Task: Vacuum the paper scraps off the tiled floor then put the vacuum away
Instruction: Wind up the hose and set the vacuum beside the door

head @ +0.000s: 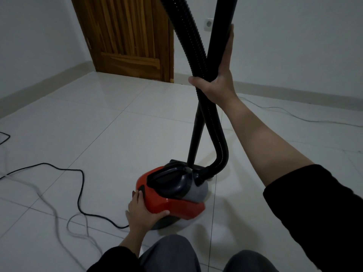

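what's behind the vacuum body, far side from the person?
Behind the red vacuum body a black floor head peeks out, the rigid tube rising from it. The ribbed hose plugs into the front. Most of the floor head is hidden.

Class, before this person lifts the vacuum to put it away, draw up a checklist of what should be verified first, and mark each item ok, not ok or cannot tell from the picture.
1. Right hand holds wand and hose together: ok.
2. Left hand has hold of the red vacuum body, thumb on its lower edge: ok.
3. Black power cord gathered up: not ok, it trails loose across the tiled floor.
4. Cord unplugged from the wall: cannot tell, its far end is out of view.
5. Paper scraps gone: ok for the visible floor; none show.
6. Motor switched off: cannot tell.
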The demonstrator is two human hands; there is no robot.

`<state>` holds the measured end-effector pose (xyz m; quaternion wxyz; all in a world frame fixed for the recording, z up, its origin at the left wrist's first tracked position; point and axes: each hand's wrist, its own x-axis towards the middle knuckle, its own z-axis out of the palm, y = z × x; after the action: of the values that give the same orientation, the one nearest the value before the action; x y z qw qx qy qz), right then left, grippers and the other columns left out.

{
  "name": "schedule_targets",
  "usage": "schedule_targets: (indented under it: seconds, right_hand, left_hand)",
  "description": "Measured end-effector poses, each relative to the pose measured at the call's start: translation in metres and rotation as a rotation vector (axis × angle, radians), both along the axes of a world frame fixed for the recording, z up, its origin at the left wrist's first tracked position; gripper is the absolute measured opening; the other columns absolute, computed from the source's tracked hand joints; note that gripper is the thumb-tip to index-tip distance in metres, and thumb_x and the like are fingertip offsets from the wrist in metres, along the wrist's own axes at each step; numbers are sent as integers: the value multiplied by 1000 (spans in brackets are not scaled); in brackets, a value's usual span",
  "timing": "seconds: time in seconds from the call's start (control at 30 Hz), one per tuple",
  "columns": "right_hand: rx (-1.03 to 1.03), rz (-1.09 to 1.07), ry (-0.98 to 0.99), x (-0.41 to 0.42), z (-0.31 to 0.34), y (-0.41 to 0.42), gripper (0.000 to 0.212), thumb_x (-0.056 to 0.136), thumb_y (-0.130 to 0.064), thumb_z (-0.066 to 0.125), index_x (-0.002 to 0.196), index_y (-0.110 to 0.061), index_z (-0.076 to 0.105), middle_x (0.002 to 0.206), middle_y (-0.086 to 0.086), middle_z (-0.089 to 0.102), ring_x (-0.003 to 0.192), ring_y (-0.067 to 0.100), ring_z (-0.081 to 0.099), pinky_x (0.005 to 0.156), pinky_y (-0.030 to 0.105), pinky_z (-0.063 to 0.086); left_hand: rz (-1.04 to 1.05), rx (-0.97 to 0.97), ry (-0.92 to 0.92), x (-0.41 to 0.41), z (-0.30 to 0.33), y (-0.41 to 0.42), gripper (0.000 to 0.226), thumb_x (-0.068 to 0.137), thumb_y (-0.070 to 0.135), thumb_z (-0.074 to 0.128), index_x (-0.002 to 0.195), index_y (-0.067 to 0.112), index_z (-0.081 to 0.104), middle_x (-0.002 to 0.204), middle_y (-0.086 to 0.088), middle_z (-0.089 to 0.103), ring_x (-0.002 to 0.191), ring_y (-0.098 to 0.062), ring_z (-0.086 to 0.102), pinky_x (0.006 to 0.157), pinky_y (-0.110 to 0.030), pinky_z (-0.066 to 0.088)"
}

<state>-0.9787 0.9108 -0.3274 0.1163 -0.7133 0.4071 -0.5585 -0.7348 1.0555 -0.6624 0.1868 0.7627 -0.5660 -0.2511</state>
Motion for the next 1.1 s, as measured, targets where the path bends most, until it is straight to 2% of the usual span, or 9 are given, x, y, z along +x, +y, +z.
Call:
schedule_targets:
  seconds: [0.07, 0.23, 0.33, 0.47, 0.57, 0.7, 0.83, 0.97, 1.1]
  right_hand:
    - [-1, 5, -7, -1, -2, 0, 120, 75, -10, 78, 155, -5, -12, 134, -33, 26, 88, 19, 65, 72, 42, 61]
    - [-5, 4, 1, -4, -3, 1, 120, 76, -6, 78, 153, 1, -14, 140, -22, 21, 80, 11, 64, 67, 36, 61]
    - [-1, -3, -8, -6, -3, 0, 119, 77, -7, 77, 153, 0, -13, 135, -29, 23, 85, 10, 64, 70, 34, 61]
    - [-7, -15, -15, -8, -2, -1, 118, 77, -8, 77, 154, -1, -12, 132, -36, 25, 86, 6, 64, 74, 39, 61]
    - [-17, -22, -15, -7, -2, 0, 117, 77, -7, 78, 154, -1, -10, 126, -41, 29, 92, 14, 65, 75, 39, 61]
    - [-15, -23, -16, -6, 0, 1, 119, 76, -9, 78, 154, -3, -12, 132, -37, 21, 103, 24, 63, 78, 44, 60]
    - [0, -26, -17, -6, 0, 4, 121, 76, -10, 78, 155, -6, -13, 133, -40, 20, 98, 19, 63, 78, 42, 60]
    - [-4, -15, -23, -7, 1, 5, 121, 76, -10, 78, 155, -8, -14, 125, -61, 19, 97, 17, 64, 79, 41, 61]
    - [-25, -32, -11, -8, 2, 7, 117, 76, -6, 78, 155, -4, -8, 116, -65, 24, 93, 26, 65, 76, 47, 60]
  left_hand:
    - [-36, -52, -12, 1, -3, -4, 150, 26, 92, 60, 146, 7, 29, 148, -13, 36, 134, -33, 36, 107, -54, 34]
    - [-63, -59, -102, 4, -1, -10, 147, 24, 97, 54, 139, 8, 39, 140, -10, 44, 126, -31, 45, 104, -53, 36]
    - [-59, -11, -158, 5, 3, -9, 139, 27, 93, 59, 139, 13, 40, 142, -3, 42, 131, -25, 40, 110, -55, 24]
    - [-84, -2, -199, 8, 4, -13, 141, 24, 98, 48, 136, 13, 43, 136, -3, 48, 126, -23, 44, 109, -52, 28]
    - [-78, 20, -161, 8, 3, -11, 143, 25, 98, 48, 141, 14, 37, 143, -3, 42, 131, -23, 40, 110, -53, 26]
    - [-49, 22, -88, 3, 0, -1, 145, 29, 97, 49, 148, 17, 24, 152, -3, 30, 135, -26, 36, 111, -56, 25]
    - [-51, 31, -75, -2, 1, 2, 145, 32, 96, 47, 149, 16, 19, 156, -4, 24, 137, -28, 34, 110, -58, 25]
    - [-57, 36, -72, -5, 0, 4, 143, 37, 95, 49, 150, 15, 15, 157, -4, 20, 137, -29, 32, 109, -59, 24]
    - [-59, 36, -77, -10, 1, 4, 144, 36, 95, 43, 151, 13, 12, 158, -6, 17, 138, -30, 31, 109, -60, 25]
